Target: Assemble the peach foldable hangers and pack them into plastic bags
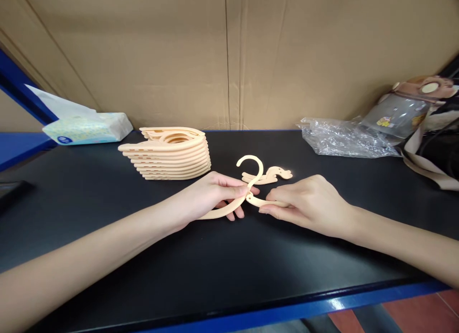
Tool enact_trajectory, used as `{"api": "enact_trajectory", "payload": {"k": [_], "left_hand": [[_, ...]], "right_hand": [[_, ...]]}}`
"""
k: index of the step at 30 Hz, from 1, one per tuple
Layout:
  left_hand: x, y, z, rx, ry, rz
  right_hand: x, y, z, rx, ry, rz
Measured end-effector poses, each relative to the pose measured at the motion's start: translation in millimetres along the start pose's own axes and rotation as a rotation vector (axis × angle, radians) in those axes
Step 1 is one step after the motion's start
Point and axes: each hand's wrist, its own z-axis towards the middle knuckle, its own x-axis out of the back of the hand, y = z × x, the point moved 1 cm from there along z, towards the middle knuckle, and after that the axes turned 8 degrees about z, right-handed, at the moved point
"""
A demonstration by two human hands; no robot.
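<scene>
Fingers (pixel 239 191) of left hand (pixel 210 195) and right hand (pixel 310 204) — closed — pinch the peach hanger (pixel 260 170).

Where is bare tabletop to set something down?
Free: front strip along the blue table edge; patch between tissue pack, hanger stack and left hand. Crowded: centre, right hand, hanger, loose hanger pieces; back right, plastic bag, bottle.

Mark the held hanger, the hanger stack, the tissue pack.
held hanger (pixel 249 157), head view, top of its hook curve.
hanger stack (pixel 172 157), head view, front edge of the pile.
tissue pack (pixel 89 128), head view, patterned front side.
</scene>
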Motion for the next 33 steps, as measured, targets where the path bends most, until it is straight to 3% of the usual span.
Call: {"api": "enact_trajectory", "payload": {"k": [15, 18, 25, 33], "left_hand": [[-5, 3, 1, -0.002, 0.005, 0.027], [-8, 2, 1, -0.055, 0.022, 0.172], [-18, 0, -6, -0.255, 0.201, 0.768], [-20, -3, -4, -0.283, 0.271, 0.873]], "right_hand": [[2, 4, 1, -0.055, -0.053, 0.084], [3, 7, 2, -0.048, -0.031, 0.072], [10, 12, 4, 0.086, 0.064, 0.076], [17, 10, 6, 0.113, 0.272, -0.104]]}}
